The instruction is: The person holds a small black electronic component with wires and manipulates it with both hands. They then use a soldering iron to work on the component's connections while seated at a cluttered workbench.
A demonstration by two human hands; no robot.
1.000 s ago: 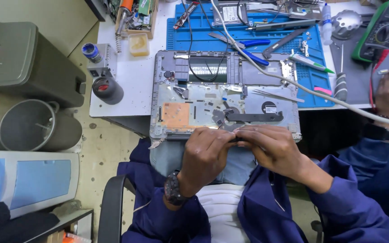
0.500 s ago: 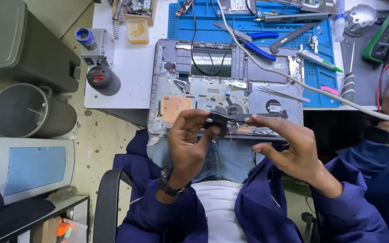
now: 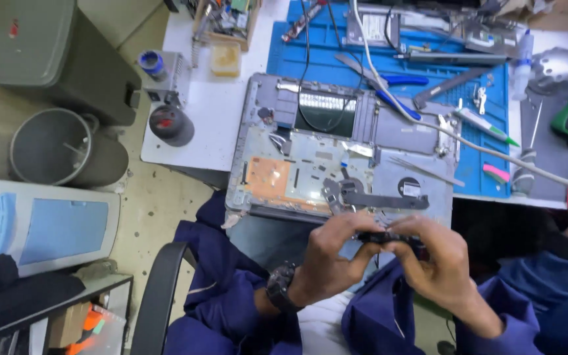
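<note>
The opened laptop base (image 3: 343,164) lies on the bench (image 3: 198,125), its near edge hanging over the lap. Just before that edge, the left hand (image 3: 330,253) and right hand (image 3: 435,263) meet on a small dark part (image 3: 379,236) pinched between them. Behind the base sits a work mat (image 3: 488,164) with pliers (image 3: 389,89) and tweezers (image 3: 425,169) on it. A cable (image 3: 494,154) crosses mat and base toward the right. Left of the base stands a small pot (image 3: 171,125); lower left, on the floor, a bin (image 3: 50,146).

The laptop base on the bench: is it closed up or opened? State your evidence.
Opened: the laptop base lies with its cover off, showing its orange board and cables.
</note>
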